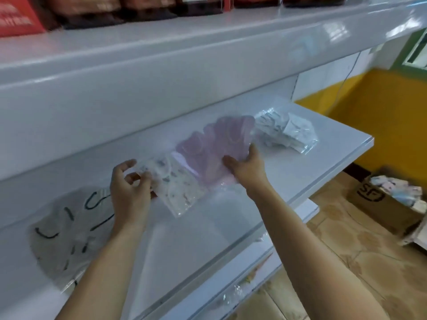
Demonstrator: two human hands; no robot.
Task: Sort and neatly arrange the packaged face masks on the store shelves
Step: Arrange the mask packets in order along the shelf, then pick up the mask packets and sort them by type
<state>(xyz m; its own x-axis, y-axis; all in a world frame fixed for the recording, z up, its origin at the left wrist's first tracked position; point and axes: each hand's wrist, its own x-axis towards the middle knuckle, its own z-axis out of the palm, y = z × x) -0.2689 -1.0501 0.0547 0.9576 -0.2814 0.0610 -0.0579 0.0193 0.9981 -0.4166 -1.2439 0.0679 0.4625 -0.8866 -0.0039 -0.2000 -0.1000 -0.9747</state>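
Note:
On the white shelf (pixel 300 162) lie groups of face masks in clear bags. My left hand (pixel 129 188) pinches the near left edge of a white patterned mask pack (pixel 175 188) at the shelf's middle. My right hand (pixel 247 167) grips the lower right edge of a fanned row of pink mask packs (pixel 215 144) just behind it. A pile of white mask packs (pixel 286 130) sits at the shelf's right end. Grey masks with black ear loops (pixel 67 227) lie at the left.
An upper shelf (pixel 161 56) overhangs close above, with dark red packages on it. A lower shelf (pixel 307 211) holds loose clear bags. On the tiled floor at right stands an open cardboard box (pixel 383 202) with more packs. The wall behind is yellow.

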